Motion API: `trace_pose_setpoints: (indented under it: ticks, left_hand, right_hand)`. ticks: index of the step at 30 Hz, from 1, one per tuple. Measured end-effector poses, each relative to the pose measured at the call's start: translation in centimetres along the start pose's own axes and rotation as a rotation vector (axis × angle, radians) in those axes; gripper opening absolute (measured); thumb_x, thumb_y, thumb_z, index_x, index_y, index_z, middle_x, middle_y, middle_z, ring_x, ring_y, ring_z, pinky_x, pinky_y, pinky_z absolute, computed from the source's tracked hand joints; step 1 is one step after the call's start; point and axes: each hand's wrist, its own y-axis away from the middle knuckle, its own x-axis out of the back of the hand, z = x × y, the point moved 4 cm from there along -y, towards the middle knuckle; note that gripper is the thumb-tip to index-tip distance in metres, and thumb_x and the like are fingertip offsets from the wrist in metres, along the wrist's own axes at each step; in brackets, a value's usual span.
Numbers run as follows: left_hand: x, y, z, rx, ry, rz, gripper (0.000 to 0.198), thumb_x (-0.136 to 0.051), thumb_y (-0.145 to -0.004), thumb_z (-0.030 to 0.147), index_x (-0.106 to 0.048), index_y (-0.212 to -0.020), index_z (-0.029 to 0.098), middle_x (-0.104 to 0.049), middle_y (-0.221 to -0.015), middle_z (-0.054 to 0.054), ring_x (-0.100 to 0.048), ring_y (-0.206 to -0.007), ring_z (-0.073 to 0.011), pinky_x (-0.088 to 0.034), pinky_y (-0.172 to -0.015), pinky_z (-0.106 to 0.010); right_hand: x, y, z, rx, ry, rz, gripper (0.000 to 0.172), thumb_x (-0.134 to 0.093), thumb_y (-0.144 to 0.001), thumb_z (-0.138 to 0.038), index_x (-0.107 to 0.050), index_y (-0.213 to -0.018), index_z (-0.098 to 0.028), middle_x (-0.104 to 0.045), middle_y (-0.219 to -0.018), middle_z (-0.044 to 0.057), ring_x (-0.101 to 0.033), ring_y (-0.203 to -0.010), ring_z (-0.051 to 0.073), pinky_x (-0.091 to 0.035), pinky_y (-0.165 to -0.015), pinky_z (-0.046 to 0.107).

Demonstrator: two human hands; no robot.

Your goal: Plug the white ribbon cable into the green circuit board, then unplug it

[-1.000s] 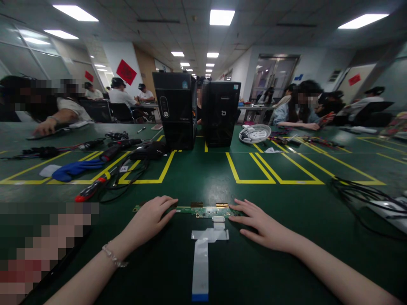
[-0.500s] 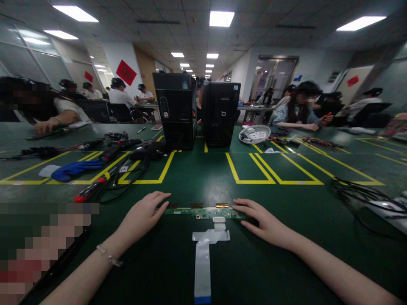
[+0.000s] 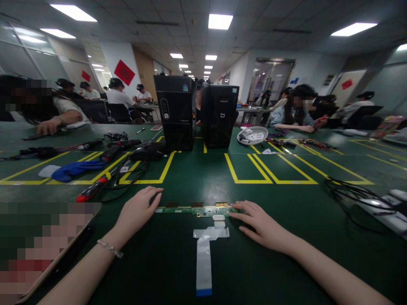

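A narrow green circuit board (image 3: pixel 197 209) lies flat on the dark green table (image 3: pixel 286 262) in front of me. From its middle a white flat ribbon cable (image 3: pixel 203 258) with a blue tip runs toward me. My left hand (image 3: pixel 138 210) lies open, fingers flat, touching the board's left end. At the board's right end rests my right hand (image 3: pixel 262 224), also open with fingers stretched over it. Neither hand holds anything.
Two black computer towers (image 3: pixel 178 112) stand at the table's middle back. Left of them lie a red-handled screwdriver (image 3: pixel 92 189), black cables (image 3: pixel 127 169) and a blue cloth (image 3: pixel 71 169). A cable bundle (image 3: pixel 352 195) sits right, a white fan grille (image 3: pixel 253 135) farther back. Several people sit at tables around.
My left hand slid outward to the left along the board, uncovering more of its left part. My right hand stayed at the right end. The view shifted slightly.
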Motion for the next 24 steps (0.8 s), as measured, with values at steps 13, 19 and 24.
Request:
trace_pose_setpoints:
  ticks: [13,19,24]
  left_hand:
    - [1.4,-0.3,-1.9,0.128,-0.025,0.11,0.039,-0.033,-0.094,0.037,-0.066,-0.106,0.021,-0.068,-0.112,-0.007,-0.064,-0.098,-0.0238,-0.052,-0.072,-0.031]
    - [1.9,-0.1,-1.3,0.129,-0.021,0.122,0.038,-0.034,-0.094,0.036,-0.067,-0.104,0.021,-0.069,-0.111,-0.006,-0.066,-0.095,-0.0235,-0.052,-0.075,-0.031]
    - [2.1,0.1,-1.0,0.124,-0.018,0.122,0.038,-0.034,-0.094,0.037,-0.067,-0.105,0.02,-0.069,-0.11,-0.007,-0.066,-0.096,-0.0234,-0.052,-0.072,-0.03]
  right_hand:
    - [-0.7,1.7,0.0,-0.179,-0.043,-0.188,0.047,-0.033,-0.098,-0.051,-0.033,-0.144,-0.039,-0.024,-0.156,-0.001,-0.019,-0.143,0.026,-0.018,-0.116,0.057]
    - [-0.3,5.6,0.0,-0.251,-0.015,-0.209,0.05,-0.033,-0.098,-0.052,-0.032,-0.145,-0.037,-0.025,-0.155,0.001,-0.021,-0.142,0.029,-0.02,-0.114,0.06]
    - [-1.5,12.1,2.0,-0.348,0.086,-0.113,0.053,-0.04,-0.095,-0.052,-0.029,-0.145,-0.04,-0.027,-0.153,-0.001,-0.028,-0.139,0.032,-0.03,-0.11,0.059]
